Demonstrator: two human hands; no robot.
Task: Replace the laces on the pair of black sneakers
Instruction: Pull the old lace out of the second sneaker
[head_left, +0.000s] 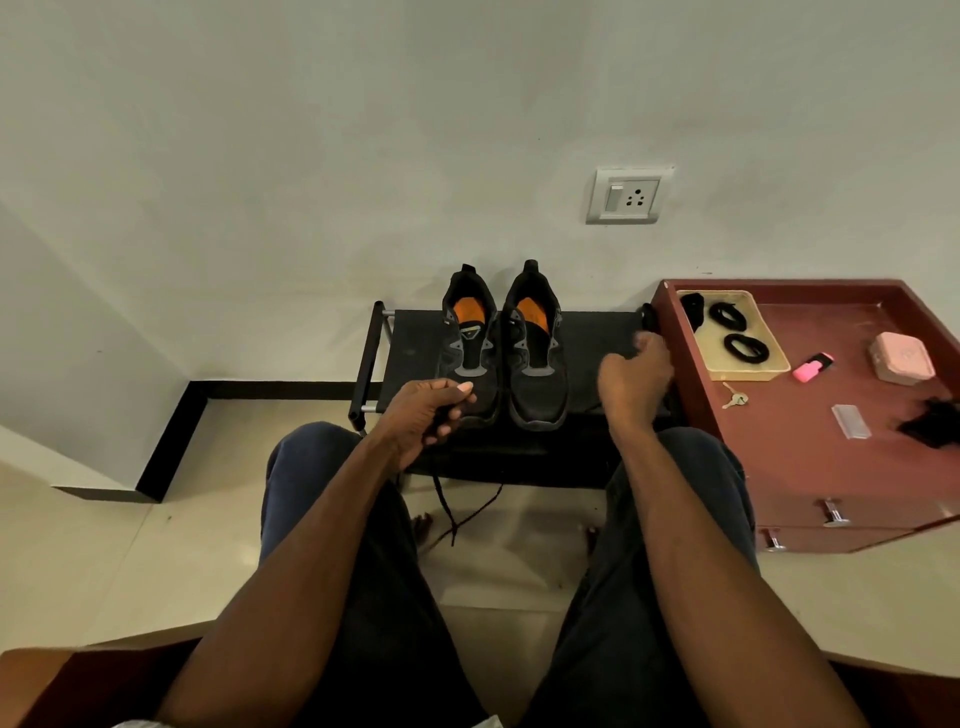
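Pale floor tiles (104, 545) run up to a white wall (311, 130). Nearest, a black lace (457, 512) dangles toward the floor from the left hand (426, 415), whose fingers curl around it. The right hand (636, 379) is curled at the rack's right edge; whether it holds anything I cannot tell. Beyond, 2 black sneakers (501, 348) stand side by side on a black shoe rack (587, 338), long axes running away, toes near, heels to the wall, eyelets bare. Right, on a red worktop (831, 467), a tray (769, 358) holds 2 coiled laces (737, 332).
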